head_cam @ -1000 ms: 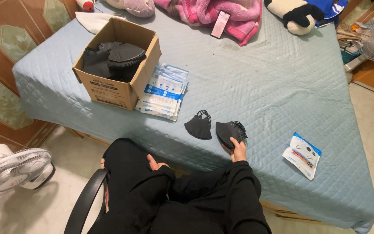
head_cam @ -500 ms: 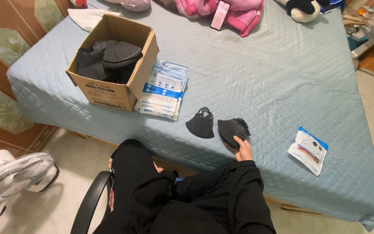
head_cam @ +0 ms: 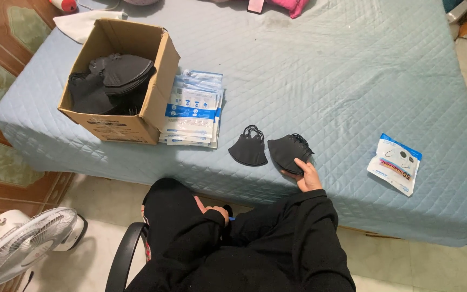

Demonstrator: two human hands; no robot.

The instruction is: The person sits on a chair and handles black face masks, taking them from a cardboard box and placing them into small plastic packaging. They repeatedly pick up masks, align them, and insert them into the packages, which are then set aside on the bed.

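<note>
right hand [head_cam: 308, 174] grip: fingers curled on near edge of black folded fabric face mask stack [head_cam: 290, 152], at front edge of quilted light-blue bed [head_cam: 352, 81]. stack lies just beyond hand, long axis roughly along front edge. second black mask [head_cam: 248, 148] just left, apart. left hand [head_cam: 212, 208] on lap, loosely curled, empty; right nearer. count: 2 mask piles out, 1 brown cardboard box of masks [head_cam: 117, 81], 1 stack of blue-white pouches [head_cam: 193, 111], 1 loose pouch [head_cam: 394, 163] right.

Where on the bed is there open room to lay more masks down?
Bare quilt spreads behind the two black mask piles, and between the right hand and the white packet. It is crowded by the cardboard box and the packet stack.
</note>
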